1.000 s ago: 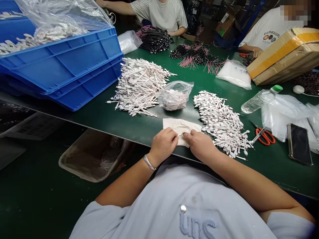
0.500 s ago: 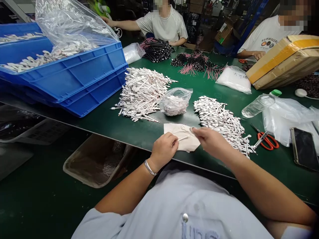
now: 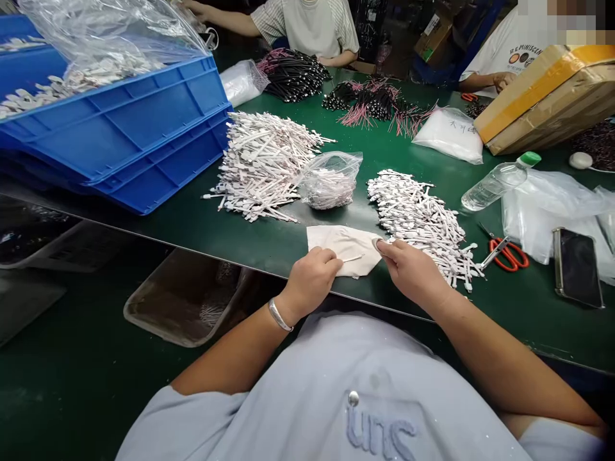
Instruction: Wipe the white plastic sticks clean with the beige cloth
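My left hand (image 3: pixel 313 272) is closed in a pinch on a short thin white cable piece (image 3: pixel 353 258), which sticks out to the right over a cream cloth (image 3: pixel 323 237). The cloth lies flat and creased at the table edge. My right hand (image 3: pixel 416 269) is closed at the cloth's right corner, thumb against fingers; what it pinches, if anything, is too small to make out. Behind it spreads a pile of white cable pieces (image 3: pixel 413 214). A larger pile of such pieces (image 3: pixel 264 166) lies to the left, beside a clear bag of them (image 3: pixel 329 189).
Blue crates (image 3: pixel 158 121) stand at left. To the right are red-handled scissors (image 3: pixel 516 256), a phone (image 3: pixel 578 269), a water bottle (image 3: pixel 494 186), plastic bags (image 3: pixel 552 211) and a tilted cardboard box (image 3: pixel 538 109). Two people sit across the table (image 3: pixel 202 237). A bin (image 3: pixel 163 307) stands below.
The view has tilted down slightly, shifting everything up in the picture. My right hand has come down to the cloth's right corner; the cable piece in my left hand shows more clearly.
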Available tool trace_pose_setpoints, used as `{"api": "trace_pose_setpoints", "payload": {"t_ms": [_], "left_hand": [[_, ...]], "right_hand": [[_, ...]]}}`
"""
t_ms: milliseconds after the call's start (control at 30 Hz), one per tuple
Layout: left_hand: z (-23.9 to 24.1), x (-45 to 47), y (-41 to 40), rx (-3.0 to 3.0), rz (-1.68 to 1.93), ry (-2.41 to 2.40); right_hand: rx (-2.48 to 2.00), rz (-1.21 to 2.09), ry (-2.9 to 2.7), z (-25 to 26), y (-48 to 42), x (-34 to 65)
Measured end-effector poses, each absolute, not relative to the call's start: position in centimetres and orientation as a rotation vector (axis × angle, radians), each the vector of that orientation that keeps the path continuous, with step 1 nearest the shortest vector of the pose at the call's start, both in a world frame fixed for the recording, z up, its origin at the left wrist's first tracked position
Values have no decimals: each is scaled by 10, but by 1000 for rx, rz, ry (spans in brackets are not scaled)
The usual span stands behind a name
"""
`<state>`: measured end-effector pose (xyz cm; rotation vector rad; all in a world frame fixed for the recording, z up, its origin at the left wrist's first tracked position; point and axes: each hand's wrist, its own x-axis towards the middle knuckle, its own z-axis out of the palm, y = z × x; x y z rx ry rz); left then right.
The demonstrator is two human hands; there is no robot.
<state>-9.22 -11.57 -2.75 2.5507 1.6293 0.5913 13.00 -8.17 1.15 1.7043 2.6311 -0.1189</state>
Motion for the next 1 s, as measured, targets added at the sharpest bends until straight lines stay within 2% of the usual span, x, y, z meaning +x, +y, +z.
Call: {"api": "trace_pose_setpoints", "payload": {"t_ms": [233,367,500,633,767,867,1000], "left_hand": [[-23,-99,-117,2313,787,1582],[-26,-94,-114,2187,744,1577],[-24,-92,-111,2127,715,1580],[-19,-92,-109,2156,659,1595],[-19,-89,-107,2272,587,1577],[-18,-88,-106,2280,557,1563],[-12,-92,-100,2153,686,1524]], "right_hand": [[1572,-106,2622,15,-85,115],[1306,-221,2680,9,-93,90],[1319,-124,2573,14,-97,91],[1598,-193,2623,27,-104,138],[2223,-101,2569,27,-112,223],[2578,127,2273,12,-115,289],[2726,-24,1835,-8,-122,342]]}}
